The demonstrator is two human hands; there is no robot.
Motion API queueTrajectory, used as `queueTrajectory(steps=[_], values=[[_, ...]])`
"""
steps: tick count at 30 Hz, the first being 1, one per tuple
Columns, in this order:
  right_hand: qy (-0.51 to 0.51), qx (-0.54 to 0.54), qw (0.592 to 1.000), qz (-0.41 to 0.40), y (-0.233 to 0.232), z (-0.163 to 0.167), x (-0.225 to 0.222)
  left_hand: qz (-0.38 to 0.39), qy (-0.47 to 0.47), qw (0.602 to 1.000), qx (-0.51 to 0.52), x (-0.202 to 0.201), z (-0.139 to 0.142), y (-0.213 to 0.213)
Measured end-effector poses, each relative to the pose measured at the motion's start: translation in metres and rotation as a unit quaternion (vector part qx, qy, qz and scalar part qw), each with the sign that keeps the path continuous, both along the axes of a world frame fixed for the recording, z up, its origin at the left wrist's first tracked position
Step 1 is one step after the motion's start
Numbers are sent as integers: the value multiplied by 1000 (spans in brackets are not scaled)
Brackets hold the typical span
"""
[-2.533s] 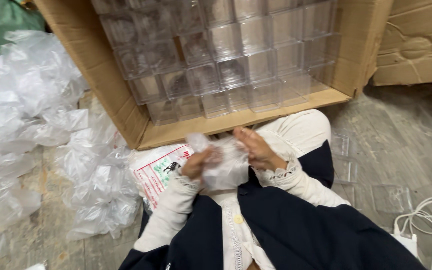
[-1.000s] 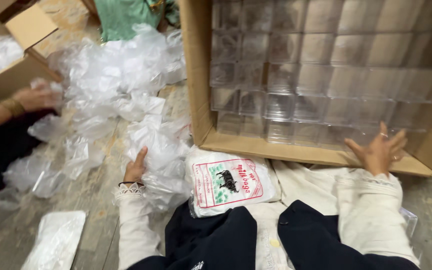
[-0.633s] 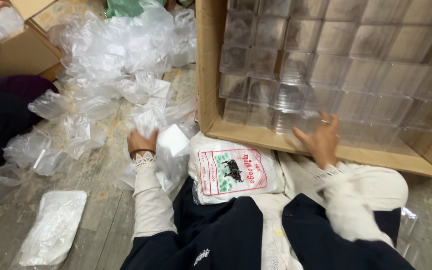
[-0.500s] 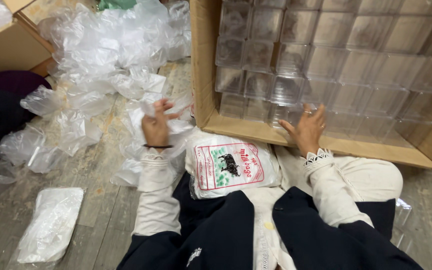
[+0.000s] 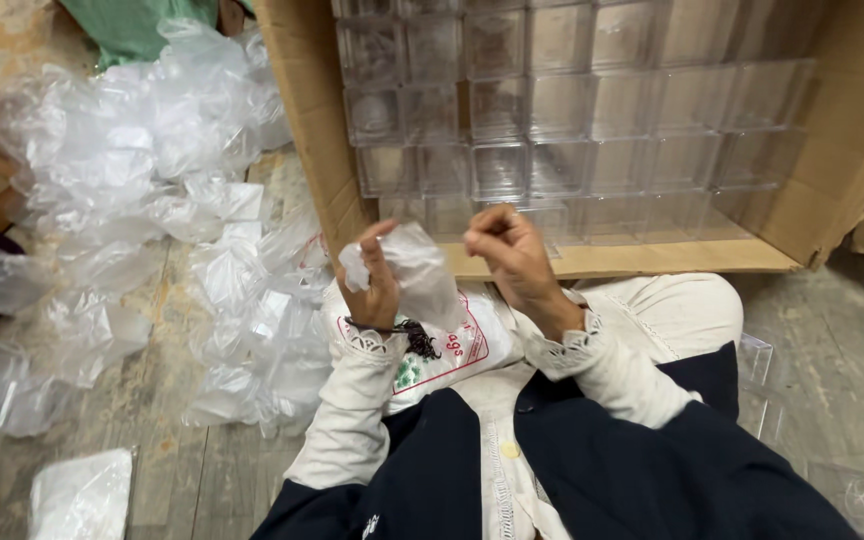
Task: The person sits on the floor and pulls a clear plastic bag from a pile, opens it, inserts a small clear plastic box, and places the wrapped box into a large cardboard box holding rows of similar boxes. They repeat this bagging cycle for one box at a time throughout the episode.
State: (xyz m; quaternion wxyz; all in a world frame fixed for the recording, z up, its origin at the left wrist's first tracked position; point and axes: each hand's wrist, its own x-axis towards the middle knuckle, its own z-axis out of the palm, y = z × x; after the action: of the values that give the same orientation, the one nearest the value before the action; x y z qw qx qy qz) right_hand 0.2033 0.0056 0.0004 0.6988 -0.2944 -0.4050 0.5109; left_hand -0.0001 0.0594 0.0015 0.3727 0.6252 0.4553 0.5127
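My left hand (image 5: 377, 290) is raised over my lap, shut on a small clear plastic bag (image 5: 424, 272) that puffs out to its right. My right hand (image 5: 512, 255) is close beside the bag with its fingers curled; whether they pinch the bag or something clear cannot be told. Just beyond both hands lies a big cardboard box (image 5: 317, 150) on its side, filled with stacked rows of clear plastic containers (image 5: 552, 110). Under my wrists, a white printed sack (image 5: 457, 350) rests on my lap.
A loose heap of crumpled clear bags (image 5: 152, 170) covers the wooden floor at left. A flat stack of bags (image 5: 77, 495) lies at the lower left, green cloth (image 5: 132, 25) at the top. A clear container (image 5: 752, 360) sits by my right knee.
The right hand has left the containers in the cardboard box and come back beside the left. The left hand lifted a bag off the heap and raised it over my lap.
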Motion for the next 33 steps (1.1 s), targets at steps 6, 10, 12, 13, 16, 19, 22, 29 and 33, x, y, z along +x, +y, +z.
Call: queueTrajectory(steps=[6, 10, 12, 13, 16, 19, 22, 29, 33], values=[[-136, -45, 990, 13, -5, -2, 0, -89, -41, 992, 77, 30, -10, -2], [-184, -96, 973, -103, -7, -5, 7, -191, -126, 973, 17, 33, -3, -2], [-98, -50, 982, -152, -13, -5, 12, -137, -116, 983, -21, 31, 1, -5], [-55, -28, 983, -174, -17, -4, 12, -109, -111, 987, -41, 31, 1, -8], [-213, -133, 966, -54, -26, -1, 8, -120, -61, 990, -51, 31, 1, -16], [-138, -92, 986, -24, -25, 1, 3, -118, -68, 987, -85, 35, -2, -20], [-50, -86, 995, -29, -21, -4, 4, -150, -36, 975, 158, 37, -5, -18], [-115, -77, 988, -70, -32, -24, 4, -193, -195, 951, -140, 46, -18, -18], [-127, -53, 987, -80, -37, -25, 2, -244, -208, 941, -107, 48, -30, -23]])
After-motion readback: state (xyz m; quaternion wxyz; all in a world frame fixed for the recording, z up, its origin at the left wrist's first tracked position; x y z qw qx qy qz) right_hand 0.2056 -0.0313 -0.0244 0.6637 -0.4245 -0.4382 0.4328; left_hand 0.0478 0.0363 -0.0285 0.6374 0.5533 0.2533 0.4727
